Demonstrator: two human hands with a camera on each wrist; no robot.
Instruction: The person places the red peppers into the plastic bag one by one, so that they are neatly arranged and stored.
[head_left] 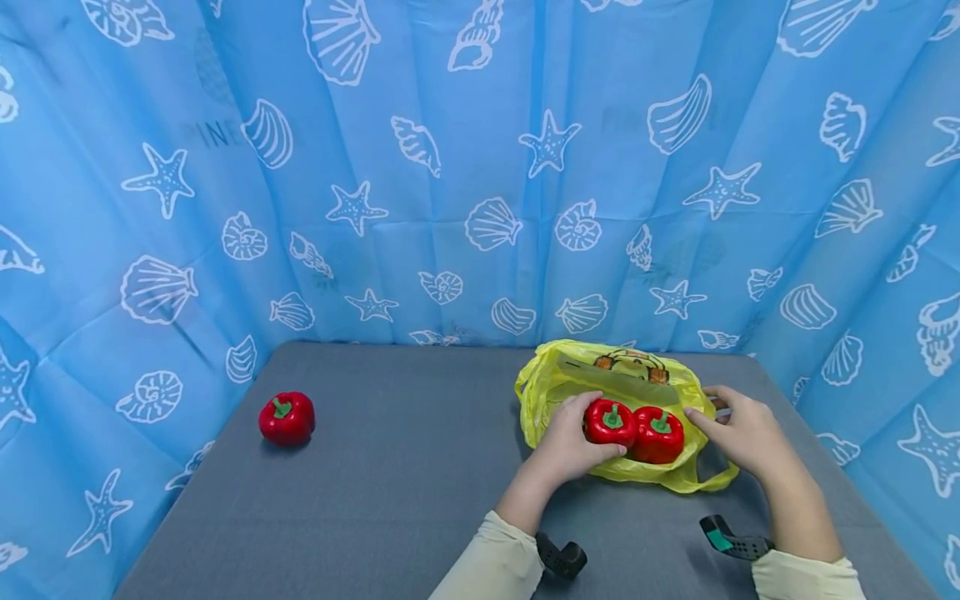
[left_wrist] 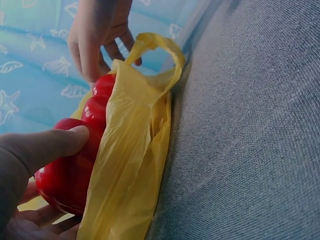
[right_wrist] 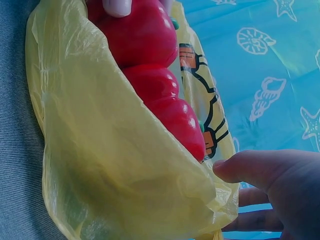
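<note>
Blue curtain (head_left: 442,167) printed with white shells and starfish, backing a grey cloth-covered table (head_left: 390,450). Toward the table's right side sits a yellow bag (head_left: 637,473), its mouth spread; black-and-orange print (head_left: 632,365) marks its far wall, and one loop handle (head_left: 715,482) trails at the near right. Two red peppers with green stems lie side by side, touching, within the mouth. Left hand (head_left: 572,437): grips the first pepper (head_left: 609,423), thumb on the near side and fingers around the other. Right hand (head_left: 744,427): pinches the bag's right edge, thumb at the rim and fingers outside, just beside the second pepper (head_left: 657,436). Well apart, near the table's left edge, rests a third pepper (head_left: 287,419), also red with a green stem. Each wrist carries a dark device, and both forearms wear pale sleeves (head_left: 491,560).
</note>
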